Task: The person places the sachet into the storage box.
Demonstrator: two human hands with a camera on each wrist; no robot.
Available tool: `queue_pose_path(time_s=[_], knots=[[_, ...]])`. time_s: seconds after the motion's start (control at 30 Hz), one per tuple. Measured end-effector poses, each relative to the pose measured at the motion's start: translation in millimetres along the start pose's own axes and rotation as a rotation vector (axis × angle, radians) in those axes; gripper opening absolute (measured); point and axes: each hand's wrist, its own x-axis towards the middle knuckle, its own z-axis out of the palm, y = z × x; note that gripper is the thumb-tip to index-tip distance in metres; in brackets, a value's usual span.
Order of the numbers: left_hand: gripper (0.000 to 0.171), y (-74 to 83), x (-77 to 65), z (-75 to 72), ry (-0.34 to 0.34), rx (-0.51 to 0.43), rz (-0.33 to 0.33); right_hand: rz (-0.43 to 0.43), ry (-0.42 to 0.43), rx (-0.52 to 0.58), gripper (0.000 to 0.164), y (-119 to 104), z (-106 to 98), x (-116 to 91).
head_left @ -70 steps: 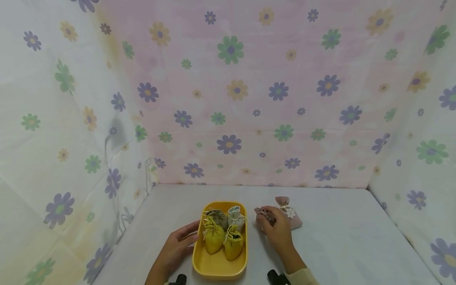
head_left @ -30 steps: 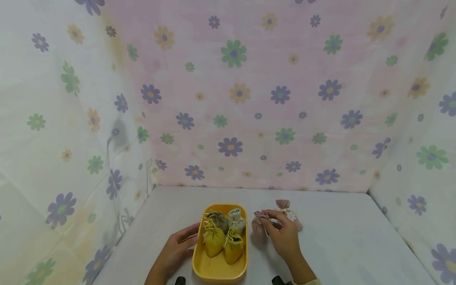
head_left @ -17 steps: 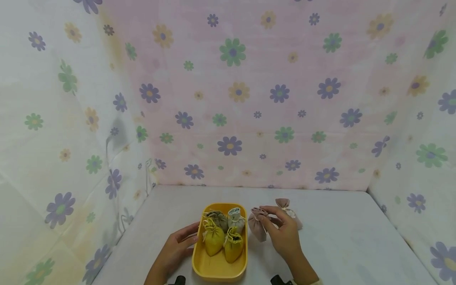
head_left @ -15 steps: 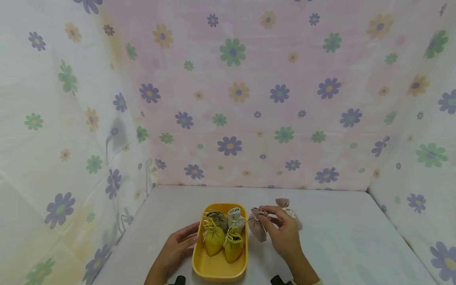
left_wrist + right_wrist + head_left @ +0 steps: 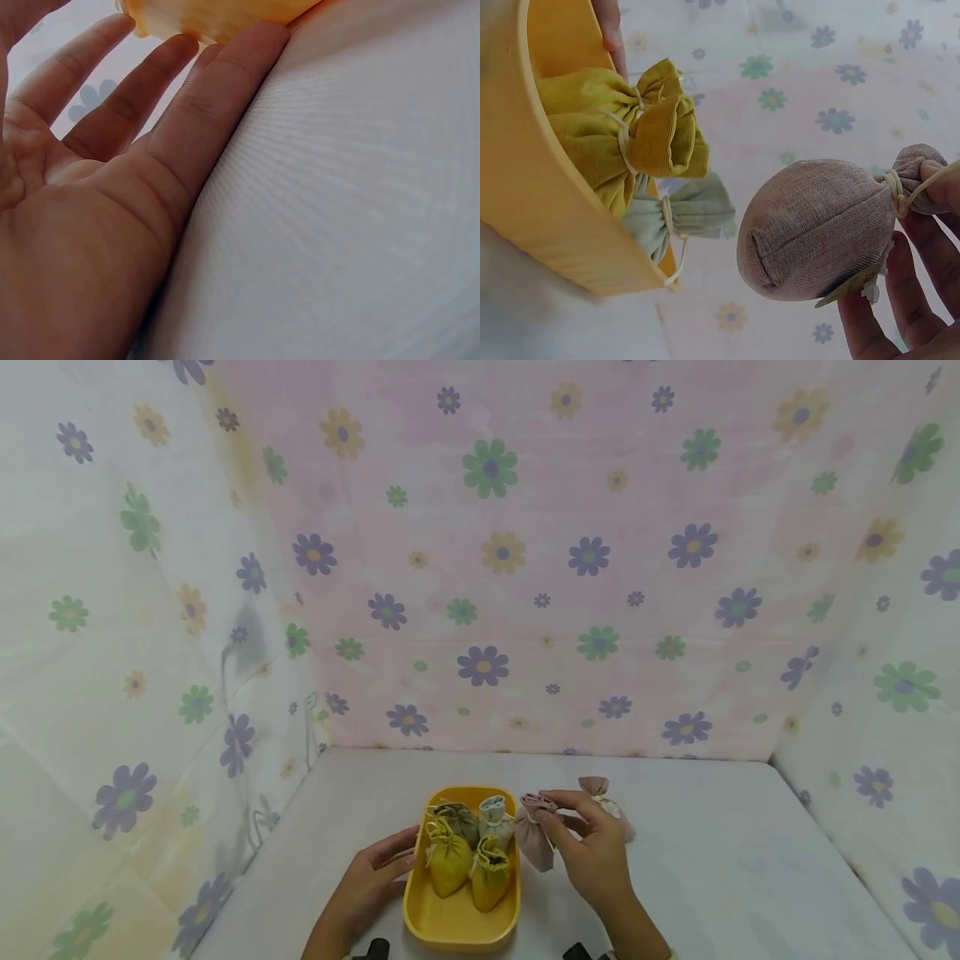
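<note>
My right hand [image 5: 596, 847] pinches a dusty-pink drawstring pouch [image 5: 817, 229] by its gathered neck. In the head view this pouch hangs right at the right rim of a yellow tray [image 5: 461, 931]. Fingertips of my left hand [image 5: 371, 881] touch the tray's left side, fingers extended, as the left wrist view also shows. Inside the tray lie two yellow pouches [image 5: 450, 868], an olive-brown pouch [image 5: 459, 821] and a pale grey-green pouch [image 5: 495, 822]. Behind my right hand, a second pink pouch [image 5: 594, 787] lies on the table, partly hidden by the hand.
The white tabletop [image 5: 720, 860] carries the tray and the second pink pouch. Flower-printed cloth [image 5: 480, 568] rises at the back and on both sides. Within the tray, the pouches sit toward the back, with bare floor at the front.
My right hand has lifted the pink pouch and moved it left, up to the tray's right rim. My left hand has stayed against the tray.
</note>
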Motion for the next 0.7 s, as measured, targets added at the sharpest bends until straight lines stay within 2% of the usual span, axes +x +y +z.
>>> queue_pose_path(time_s=[0.13,0.33,0.7], knots=[[0.072,0.7,-0.3,-0.9,0.0,0.005,-0.006,-0.008,-0.025,0.002,0.016,-5,4,-1],[0.072,1.8,-0.3,0.1,0.009,0.007,-0.014,-0.083,-0.075,0.006,0.016,-11,13,0],[0.072,-1.1,1.3,-0.1,0.021,0.005,-0.009,-0.122,-0.172,0.033,0.016,-24,31,-2]])
